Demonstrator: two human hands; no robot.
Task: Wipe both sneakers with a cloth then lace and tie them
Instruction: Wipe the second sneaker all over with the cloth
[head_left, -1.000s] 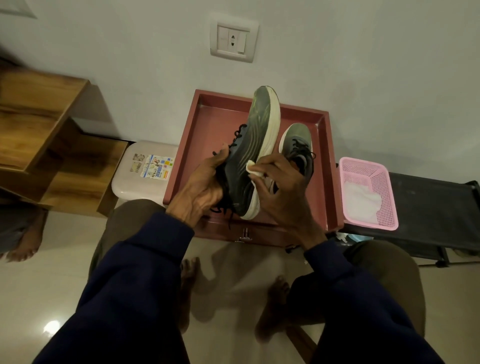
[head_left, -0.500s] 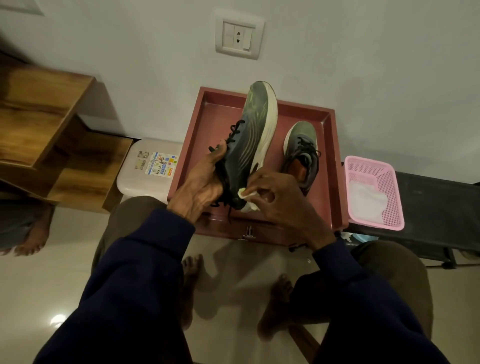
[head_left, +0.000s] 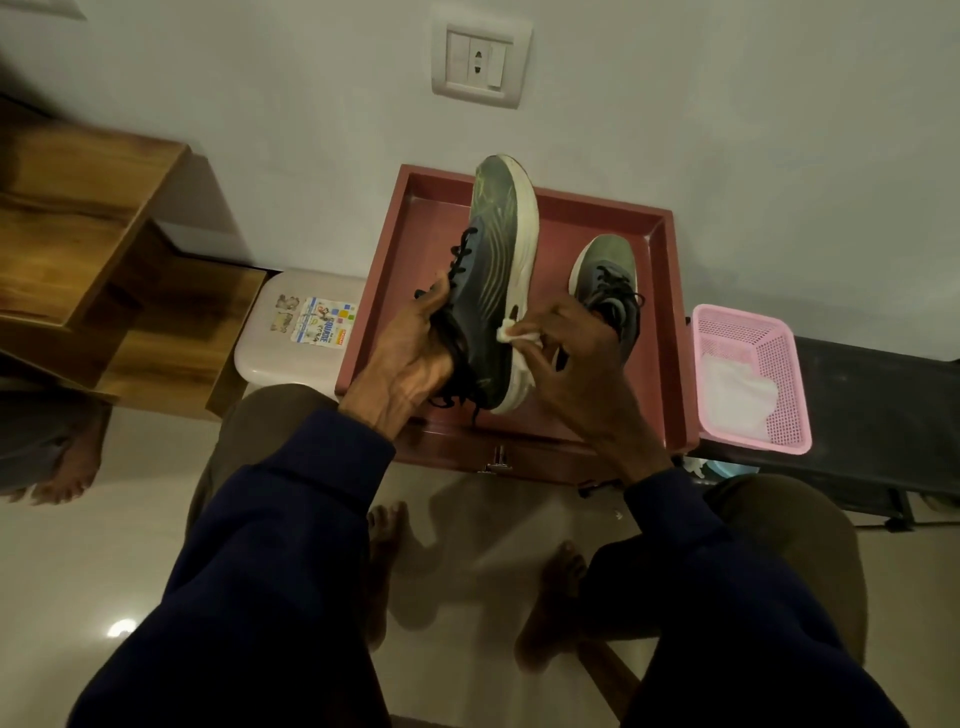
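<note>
My left hand (head_left: 410, 358) grips a dark grey-green sneaker (head_left: 493, 270) by its laced top, holding it on its side, toe pointing away, white sole to the right. My right hand (head_left: 576, 374) pinches a small white cloth (head_left: 514, 331) against the sneaker's side near the sole. The second sneaker (head_left: 608, 280), same colours with black laces, stands upright in the red tray (head_left: 395, 270) behind my right hand, partly hidden by it.
A pink mesh basket (head_left: 779, 353) holding white cloth sits on a black bench (head_left: 883, 395) to the right. A white stool (head_left: 291, 332) stands left of the tray, wooden shelves (head_left: 104, 260) further left. Another person's bare foot (head_left: 62, 478) shows at far left.
My right hand with the cloth slid down toward the heel, then back up along the sneaker's side near the sole. The left hand keeps its grip.
</note>
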